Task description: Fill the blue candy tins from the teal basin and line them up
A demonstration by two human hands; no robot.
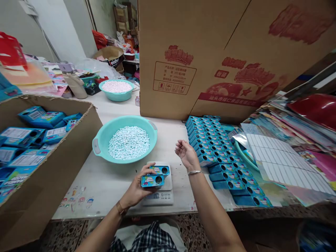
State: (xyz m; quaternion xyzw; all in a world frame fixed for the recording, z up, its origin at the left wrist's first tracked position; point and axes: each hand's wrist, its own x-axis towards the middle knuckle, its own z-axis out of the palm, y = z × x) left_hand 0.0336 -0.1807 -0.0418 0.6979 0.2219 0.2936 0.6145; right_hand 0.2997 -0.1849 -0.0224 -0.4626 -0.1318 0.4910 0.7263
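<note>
Currently holding two boxes (pixel 152 181) in the left hand (pixel 139 181), closed around their left ends, one box just beyond the other, at the scale (pixel 167 198) near the table's (pixel 110 196) near edge; probably gripped there to leave the dark holes uncovered. No telling from this angle whether resting fully on the plate. To the right, the right hand (pixel 187 154), raised, fingers loosely curled, seemingly empty, perhaps kept within reach of bowl and rows alike. Far and left of the scale, a bowl (pixel 103 140) of pale blue pellets (pixel 128 142), likely set close for short reaches. On the right, rows (pixel 222 154) of similar boxes, packed tightly, holes showing, likely for easy counting. At left, a carton (pixel 60 168) of jumbled boxes, apparently needing no order. Farther, a second bowl (pixel 117 97) of pinkish pellets, and a big carton (pixel 210 52) behind the rows, perhaps as a backstop. Far right, printed sheets (pixel 278 157), partly covering a basin (pixel 243 155).
</note>
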